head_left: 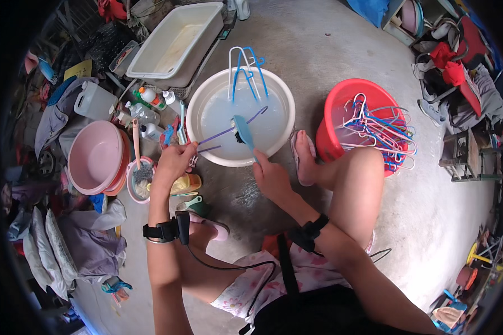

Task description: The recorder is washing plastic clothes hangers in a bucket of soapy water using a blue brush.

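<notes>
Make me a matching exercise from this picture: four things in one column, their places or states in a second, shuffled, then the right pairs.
Things:
1. purple hanger
2. blue brush
3. red bucket
4. pink basins

Places or states:
A. stacked on the person's left
B. gripped by the left hand
C. full of hangers
D. held by the right hand

Pairs: 1-B, 2-D, 3-C, 4-A

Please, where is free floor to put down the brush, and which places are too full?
Bare concrete lies beyond the white basin and the red bucket, and to the right of the bucket. The strip between basin and bucket is narrow, with a foot in it. The left side is crowded: bottles, pink bowls, clothes.
</notes>
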`<state>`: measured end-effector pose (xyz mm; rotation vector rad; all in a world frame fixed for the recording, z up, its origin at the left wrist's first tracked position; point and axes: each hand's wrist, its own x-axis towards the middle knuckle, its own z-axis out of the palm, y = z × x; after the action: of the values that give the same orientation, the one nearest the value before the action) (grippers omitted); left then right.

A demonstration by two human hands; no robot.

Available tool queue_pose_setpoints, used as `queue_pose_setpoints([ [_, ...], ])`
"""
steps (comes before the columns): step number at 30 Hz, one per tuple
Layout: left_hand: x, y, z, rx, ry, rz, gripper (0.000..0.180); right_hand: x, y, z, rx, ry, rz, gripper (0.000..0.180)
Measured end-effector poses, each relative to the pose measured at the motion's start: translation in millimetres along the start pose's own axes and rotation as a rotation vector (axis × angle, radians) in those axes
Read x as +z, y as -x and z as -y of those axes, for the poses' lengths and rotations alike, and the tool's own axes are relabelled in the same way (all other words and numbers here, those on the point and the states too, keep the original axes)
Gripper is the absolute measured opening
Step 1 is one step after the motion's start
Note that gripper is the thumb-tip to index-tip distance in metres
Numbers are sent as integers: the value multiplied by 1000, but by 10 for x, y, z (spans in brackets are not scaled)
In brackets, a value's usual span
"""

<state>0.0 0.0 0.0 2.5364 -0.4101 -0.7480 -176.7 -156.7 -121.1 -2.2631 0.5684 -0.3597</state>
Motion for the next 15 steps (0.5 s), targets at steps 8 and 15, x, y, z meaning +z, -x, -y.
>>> queue_pose_setpoints([
  [8, 461, -214, 35, 320, -349, -18, 44, -105, 51, 140, -175, -47, -53, 38],
  [15, 195, 4, -13, 336, -240, -120, 44, -196, -604, -201, -217, 301, -59, 29],
])
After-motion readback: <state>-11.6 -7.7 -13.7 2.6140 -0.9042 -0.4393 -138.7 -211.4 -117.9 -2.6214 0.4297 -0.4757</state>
